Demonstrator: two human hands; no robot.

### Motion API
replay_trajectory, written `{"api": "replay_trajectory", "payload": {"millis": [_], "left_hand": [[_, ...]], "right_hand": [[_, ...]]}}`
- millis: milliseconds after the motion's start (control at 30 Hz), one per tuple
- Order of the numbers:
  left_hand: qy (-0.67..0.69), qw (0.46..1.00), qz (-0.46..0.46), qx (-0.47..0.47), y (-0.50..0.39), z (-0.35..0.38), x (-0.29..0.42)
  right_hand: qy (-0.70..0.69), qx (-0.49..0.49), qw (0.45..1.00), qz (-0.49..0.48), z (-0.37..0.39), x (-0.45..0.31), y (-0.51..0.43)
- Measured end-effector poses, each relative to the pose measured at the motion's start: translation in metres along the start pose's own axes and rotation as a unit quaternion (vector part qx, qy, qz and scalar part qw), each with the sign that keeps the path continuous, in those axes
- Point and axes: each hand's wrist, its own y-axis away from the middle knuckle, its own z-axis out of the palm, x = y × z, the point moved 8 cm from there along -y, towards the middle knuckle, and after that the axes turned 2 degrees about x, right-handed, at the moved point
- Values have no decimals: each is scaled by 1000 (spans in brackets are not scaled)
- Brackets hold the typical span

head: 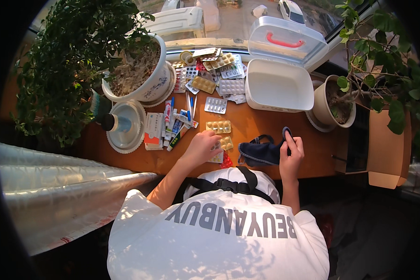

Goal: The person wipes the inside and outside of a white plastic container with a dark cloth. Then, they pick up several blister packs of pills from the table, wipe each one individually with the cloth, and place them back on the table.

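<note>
My left hand (203, 147) is over a short column of blister packs near the table's front edge, thumb and fingers apart. Partly under it lies a silver blister pack with yellow pills (216, 157). Beside the fingers is a gold blister pack (226, 143), with another gold pack (218, 126) just beyond. A small red packet (226, 161) lies by the edge. My right hand (292, 151) pinches the raised end of a dark blue cloth item (259, 153) with pale edging and a strap. The rest of the cloth is on the table.
An open white plastic box (280, 85) has its clear lid tipped back. Left of it are piled blister packs (210, 75). Tubes (176, 126), pens (192, 106) and cartons (154, 127) lie at left. Potted plants (164, 82) (339, 105) flank the table; an open cardboard box (386, 147) is at right.
</note>
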Motion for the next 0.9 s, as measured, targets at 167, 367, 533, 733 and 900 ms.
{"api": "replay_trajectory", "payload": {"millis": [167, 367, 533, 733, 900], "left_hand": [[-24, 992, -38, 121, -52, -18, -28], [-273, 958, -69, 55, -101, 11, -71], [-225, 964, -74, 118, -98, 2, -68], [32, 988, -117, 97, -83, -1, -63], [566, 811, -148, -26, -61, 1, 17]], "right_hand": [[5, -5, 1000, -6, 1, -3, -2], [5, -20, 1000, 12, 0, -5, -2], [10, -14, 1000, 9, -1, -2, 2], [0, -36, 999, 12, 6, -22, -4], [-16, -29, 995, -90, 26, -63, -12]]}}
